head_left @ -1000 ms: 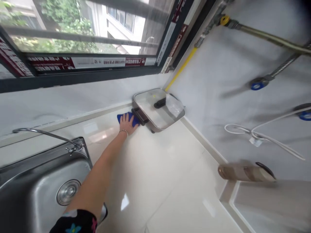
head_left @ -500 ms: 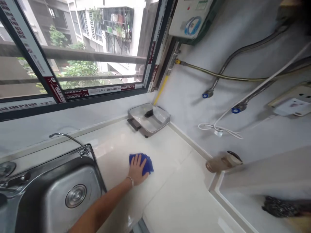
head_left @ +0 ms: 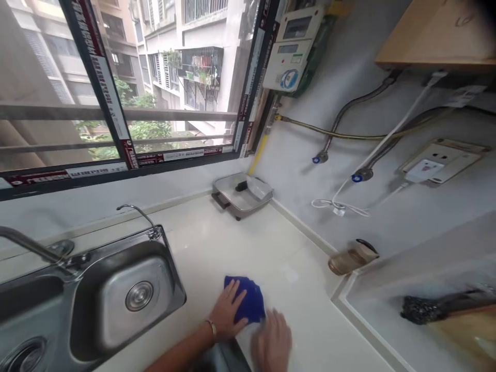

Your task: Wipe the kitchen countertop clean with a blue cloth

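Note:
A blue cloth (head_left: 251,300) lies spread on the white countertop. My left hand (head_left: 228,312), with a bracelet at the wrist, rests flat over the cloth's left part, fingers apart. Just right of the cloth's lower corner is my right hand (head_left: 273,341), low over the counter and smeared by motion. Whether it touches the cloth or holds anything cannot be made out.
Left of my hands is a double steel sink (head_left: 176,281) with a faucet (head_left: 33,245). A lidded electric pan (head_left: 251,196) stands in the back corner. By the right wall is a brownish jug (head_left: 351,258). A white cord (head_left: 337,204) hangs above.
My left hand and the blue cloth have come nearer along the counter. My right hand has entered from below, beside the cloth. The view has shifted, showing more of the sink.

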